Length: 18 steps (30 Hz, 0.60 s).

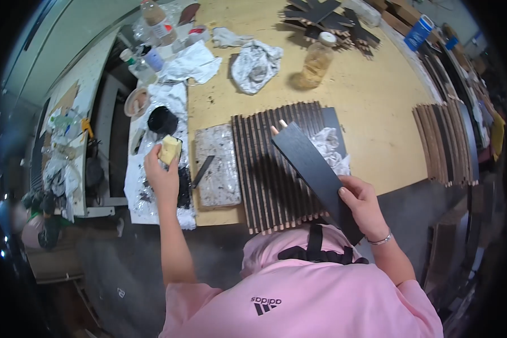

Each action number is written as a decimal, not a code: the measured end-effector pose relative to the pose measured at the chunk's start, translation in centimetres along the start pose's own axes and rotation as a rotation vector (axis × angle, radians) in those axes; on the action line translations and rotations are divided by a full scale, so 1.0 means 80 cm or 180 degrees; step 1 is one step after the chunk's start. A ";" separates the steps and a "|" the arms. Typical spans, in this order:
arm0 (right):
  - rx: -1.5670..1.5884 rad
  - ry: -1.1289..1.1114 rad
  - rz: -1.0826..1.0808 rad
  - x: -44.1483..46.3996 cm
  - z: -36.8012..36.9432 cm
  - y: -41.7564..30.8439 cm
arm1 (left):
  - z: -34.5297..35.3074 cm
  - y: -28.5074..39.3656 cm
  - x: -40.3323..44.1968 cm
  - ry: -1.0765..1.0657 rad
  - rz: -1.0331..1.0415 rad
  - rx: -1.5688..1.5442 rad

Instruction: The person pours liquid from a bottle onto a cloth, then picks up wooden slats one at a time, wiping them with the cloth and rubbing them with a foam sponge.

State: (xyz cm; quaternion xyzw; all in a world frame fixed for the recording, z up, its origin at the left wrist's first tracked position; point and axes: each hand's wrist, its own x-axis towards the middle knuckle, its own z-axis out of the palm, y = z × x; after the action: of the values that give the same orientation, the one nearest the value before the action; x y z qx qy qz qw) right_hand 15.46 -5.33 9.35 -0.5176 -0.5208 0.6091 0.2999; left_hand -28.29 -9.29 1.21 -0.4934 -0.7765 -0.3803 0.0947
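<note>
My left hand point(164, 169) pinches a yellow sponge point(170, 149) just below a round pot of black liquid point(163, 120). The pot stands on a stained white cloth point(138, 191). In my right hand point(359, 204) is a dark flat wooden slat point(315, 177), tilted, with light dowel pins at its far end. Beneath it lies a row of several similar slats point(265, 163) set on edge, their pins showing along the near side. Between cloth and row, a plastic-wrapped board point(217, 160) carries a small dark strip point(203, 172).
A jar of amber liquid point(316, 62) and a crumpled rag point(256, 66) are farther back on the table point(377, 84). Dark pieces point(324, 19) are piled at the back. More slats point(445, 141) stand at the right edge; bottles point(141, 67) are at the back left.
</note>
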 end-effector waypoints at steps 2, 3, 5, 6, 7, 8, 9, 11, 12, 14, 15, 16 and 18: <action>-0.0396 0.0165 -0.0021 -0.004 -0.003 -0.004 | -0.024 0.079 0.000 -0.0314 0.0319 -0.0754; -0.0321 0.0201 -0.0069 -0.005 -0.004 -0.006 | -0.033 0.119 -0.005 -0.0455 0.0474 -0.1118; -0.0156 0.0253 -0.0191 -0.005 -0.004 -0.007 | -0.039 0.190 -0.021 -0.0855 0.1268 -0.1567; -0.0158 0.0272 -0.0206 -0.005 -0.005 -0.008 | -0.038 0.216 -0.034 -0.1090 0.1347 -0.1818; -0.0152 0.0295 -0.0220 -0.006 -0.008 -0.008 | -0.029 0.232 -0.046 -0.1189 0.1572 -0.1980; -0.0141 0.0324 -0.0233 -0.007 -0.010 -0.009 | -0.021 0.247 -0.054 -0.1337 0.1815 -0.2285; -0.0202 0.0360 -0.0229 -0.009 -0.011 -0.014 | -0.017 0.264 -0.061 -0.1483 0.2112 -0.2475; -0.0188 0.0389 -0.0314 -0.013 -0.016 -0.017 | -0.007 0.289 -0.080 -0.1841 0.2418 -0.2719; -0.0180 0.0398 -0.0352 -0.015 -0.018 -0.017 | 0.000 0.294 -0.087 -0.1942 0.2561 -0.2810; -0.0306 0.0443 -0.0391 -0.021 -0.026 -0.013 | 0.006 0.296 -0.064 -0.1843 0.2630 -0.2516; -0.0365 0.0464 -0.0408 -0.025 -0.029 -0.012 | 0.017 0.289 -0.050 -0.1608 0.2543 -0.2443; -0.0305 0.0472 -0.0388 -0.027 -0.031 -0.011 | 0.021 0.285 -0.038 -0.1411 0.2379 -0.2188; -0.0183 0.0482 -0.0360 -0.031 -0.036 -0.010 | 0.022 0.284 -0.025 -0.1226 0.2121 -0.2013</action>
State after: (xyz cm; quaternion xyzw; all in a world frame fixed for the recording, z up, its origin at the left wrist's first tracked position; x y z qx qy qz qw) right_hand 18.71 -6.45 11.13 -0.5403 -0.5423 0.5351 0.3573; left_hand -7.83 -4.35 10.26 -0.7805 -0.4267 -0.4482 -0.0883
